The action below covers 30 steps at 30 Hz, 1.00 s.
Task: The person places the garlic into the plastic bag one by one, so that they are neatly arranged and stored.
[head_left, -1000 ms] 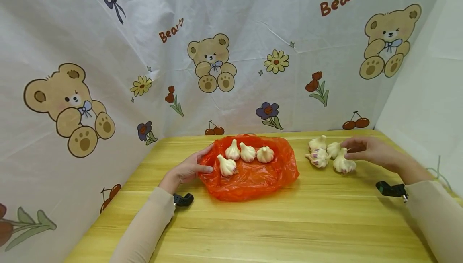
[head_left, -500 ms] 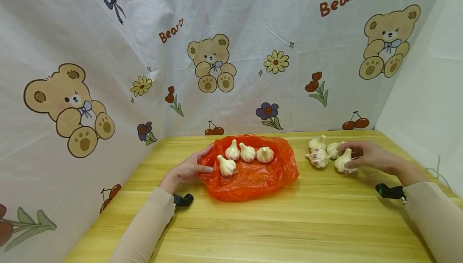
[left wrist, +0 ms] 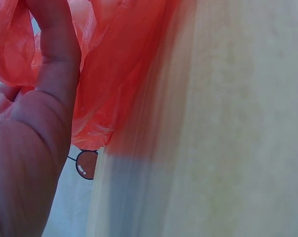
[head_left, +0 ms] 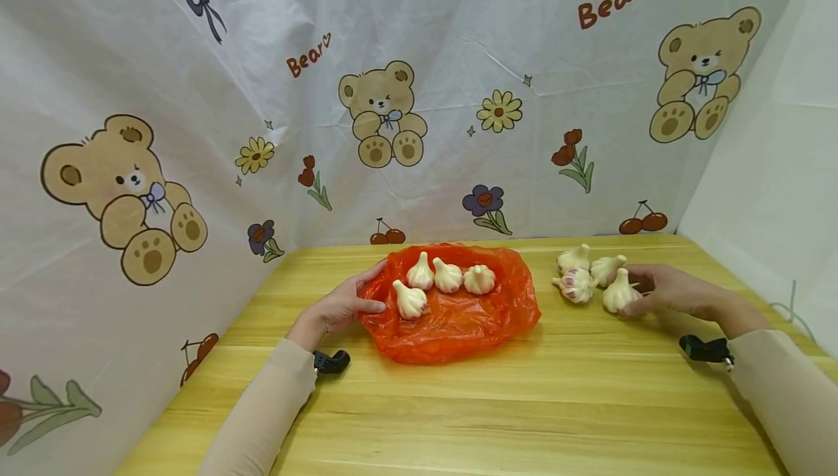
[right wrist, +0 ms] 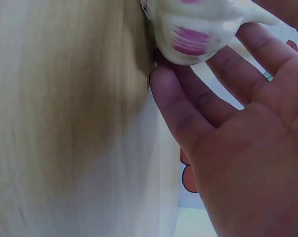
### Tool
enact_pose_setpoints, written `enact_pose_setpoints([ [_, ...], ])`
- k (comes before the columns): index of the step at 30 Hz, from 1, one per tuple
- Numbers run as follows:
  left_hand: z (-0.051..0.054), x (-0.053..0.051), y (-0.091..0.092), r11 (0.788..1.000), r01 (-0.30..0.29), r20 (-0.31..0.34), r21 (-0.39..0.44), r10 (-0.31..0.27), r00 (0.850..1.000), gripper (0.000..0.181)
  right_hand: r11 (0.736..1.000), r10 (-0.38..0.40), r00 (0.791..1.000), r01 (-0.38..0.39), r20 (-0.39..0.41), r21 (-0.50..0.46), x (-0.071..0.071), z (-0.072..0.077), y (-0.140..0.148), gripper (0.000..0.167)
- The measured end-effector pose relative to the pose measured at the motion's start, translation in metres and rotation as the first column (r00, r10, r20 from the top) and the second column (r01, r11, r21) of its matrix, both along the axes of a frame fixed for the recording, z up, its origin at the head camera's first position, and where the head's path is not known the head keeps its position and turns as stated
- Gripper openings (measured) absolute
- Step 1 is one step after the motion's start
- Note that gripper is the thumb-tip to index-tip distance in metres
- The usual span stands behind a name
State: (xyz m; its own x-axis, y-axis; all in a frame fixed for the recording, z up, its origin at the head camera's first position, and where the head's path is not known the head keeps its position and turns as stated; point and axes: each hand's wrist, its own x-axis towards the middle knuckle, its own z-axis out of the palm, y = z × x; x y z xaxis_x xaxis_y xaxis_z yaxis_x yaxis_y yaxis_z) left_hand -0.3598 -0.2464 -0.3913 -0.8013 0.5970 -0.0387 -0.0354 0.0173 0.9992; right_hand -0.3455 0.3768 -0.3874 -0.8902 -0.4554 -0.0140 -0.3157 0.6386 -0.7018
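A red plastic bag (head_left: pixel 452 338) lies spread wide on the table, with several garlic bulbs (head_left: pixel 448 276) inside. My left hand (head_left: pixel 337 308) grips its left side, thumb over the edge. From the left wrist, the thin red plastic (left wrist: pixel 114 64) hangs beside my fingers. On the right, my right hand (head_left: pixel 681 295) has its thumb and fingers around the nearest garlic bulb (head_left: pixel 618 292) of a small cluster. The right wrist view shows this purple-streaked bulb (right wrist: pixel 191 34) between the fingers, low against the table. Part of it is out of frame.
Three other bulbs (head_left: pixel 576 285) sit close together just left of my right hand. Behind the wooden table (head_left: pixel 491 418) hangs a white cloth (head_left: pixel 445 134) printed with bears, and a white wall (head_left: pixel 772 192) stands at right. A thin cord (head_left: pixel 792 308) shows at the right edge.
My right hand has shifted slightly right and down around the nearest bulb, which has turned a little and tipped more upright. The bulb behind it is now more exposed. My left hand and the bag stay put.
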Motion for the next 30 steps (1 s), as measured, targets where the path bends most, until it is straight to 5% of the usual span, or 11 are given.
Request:
enact_pose_setpoints([
  [7,-0.002,-0.002,-0.001,1.000,0.002,0.010,-0.003,-0.002,1.000,0.099,0.999,0.032,0.999,-0.031,0.042,-0.023,0.001,0.000,0.000,0.054],
  [30,-0.001,-0.002,-0.001,1.000,0.001,0.000,-0.013,-0.001,1.000,0.099,0.999,0.041,0.998,-0.042,-0.051,-0.019,0.008,0.029,-0.012,0.059],
])
